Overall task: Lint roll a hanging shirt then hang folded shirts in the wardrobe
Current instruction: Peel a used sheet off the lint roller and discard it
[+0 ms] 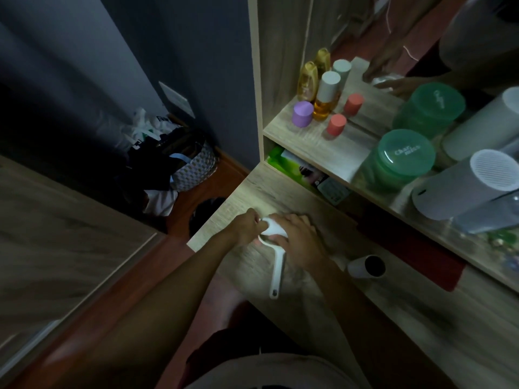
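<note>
Both hands meet over the white lint roller [273,242] at the near-left corner of the wooden desk [393,313]. Left hand [248,224]: fingers curled, pinching at the roller's head from the left. Right hand [297,234]: fingers wrapped over the top of the head, gripping it. The roller lies flat on the desk; its thin handle [278,272] points back toward the person, free of both hands, end loop just short of the desk edge.

Just to the right of the right wrist, a white spare roll [366,265] lies on its side, dark hollow core facing out. It is apart from the roller.

Desk surface: pale wood grain, dimly lit. Behind it a raised shelf [303,138] of the same wood, backed by a mirror [393,29] that doubles everything standing there. On the shelf: purple cap [302,114], amber bottle with white cap [325,96], yellow bottle [307,80], pink cap [336,124], a green tub [398,160] whose lid reads "Clean…" with a second word too blurred to read, and a grey cylinder with a perforated top [460,186]. Under the shelf, a green packet [292,168]; its printing is not legible.

Room: dark blue wall [182,51], reddish wood floor [219,175]. On the floor by the wall, a patterned bag [193,169] overflowing with dark and white fabric. A wood-grain panel [56,234] fills the left foreground.
</note>
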A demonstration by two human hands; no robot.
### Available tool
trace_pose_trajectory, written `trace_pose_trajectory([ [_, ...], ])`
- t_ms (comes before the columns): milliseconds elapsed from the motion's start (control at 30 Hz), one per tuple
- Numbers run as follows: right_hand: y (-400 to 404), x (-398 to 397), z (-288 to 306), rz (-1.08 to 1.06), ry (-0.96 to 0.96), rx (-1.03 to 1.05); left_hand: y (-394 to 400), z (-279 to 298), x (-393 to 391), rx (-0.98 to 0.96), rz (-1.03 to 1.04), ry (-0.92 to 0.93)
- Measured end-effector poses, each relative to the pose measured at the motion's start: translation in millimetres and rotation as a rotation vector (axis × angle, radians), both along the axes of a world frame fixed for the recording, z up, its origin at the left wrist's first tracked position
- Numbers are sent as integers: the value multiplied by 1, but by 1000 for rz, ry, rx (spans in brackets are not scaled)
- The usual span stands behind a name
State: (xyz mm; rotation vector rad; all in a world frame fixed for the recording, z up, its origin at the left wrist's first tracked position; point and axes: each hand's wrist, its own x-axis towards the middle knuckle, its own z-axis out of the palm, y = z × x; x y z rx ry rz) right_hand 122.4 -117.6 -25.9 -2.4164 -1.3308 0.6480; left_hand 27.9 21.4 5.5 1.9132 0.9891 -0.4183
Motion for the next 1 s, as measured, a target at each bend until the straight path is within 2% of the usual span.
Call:
trace_pose_trajectory([
  [100,2,0,0,-18,25,-10,-1,0,3,-46,-8,-1],
  [333,4,4,1,-17,86,-7,-4,-3,7,12,-12,-26],
  [667,4,1,-1,-51,66,-45,-7,-4,15,-57,42,-14],
  [800,6,0,-5,-88,48,-63,-12,-1,17,1,-6,2],
  [900,7,-1,-6,-96,-47,-95,-13,4,19,99,-46,-17],
  [1000,11,-4,-6,-124,-17,-24,-13,12,23,165,-26,-65],
])
